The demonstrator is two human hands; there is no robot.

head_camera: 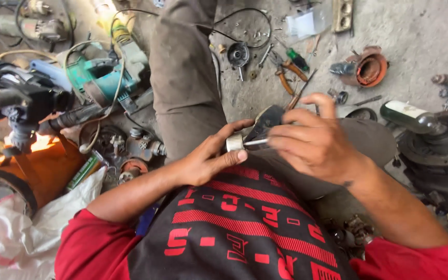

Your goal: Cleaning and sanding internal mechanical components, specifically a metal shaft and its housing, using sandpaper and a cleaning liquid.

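left hand (208,158) pinches a small silver ring-shaped metal part (234,142) between thumb and fingertips, held over the lap just above the black-and-red shirt (245,223). right hand (312,142) is closed around a thin metal rod (255,141) — its tip meets the side of the ring. a dark, rounded piece (266,120) sits behind the two hands, partly hidden; i cannot tell which hand carries it, or whether it rests on the knee.

step in hand, by my reading: working the rod into or against the little ring, a fitting or prying job done close to the body. the next move would seem to call for a steady pinch on the left and a fine, straight push or lever on the right, since the ring is small and smooth and could slip out of the fingers.

outward: grey trouser leg (182,78) stretches up across the concrete floor (416,31). on the floor beyond the hands lie orange-handled pliers (286,78), a green-handled screwdriver (296,58), a round black disc with a cable (238,54) and a copper-wound motor part (369,68). to the left — a teal power tool (97,78) in a tangle of cords, an orange casing (53,166), a white plastic bag (22,233). to the right, a green bottle (408,115) beside stacked dark discs (442,150).
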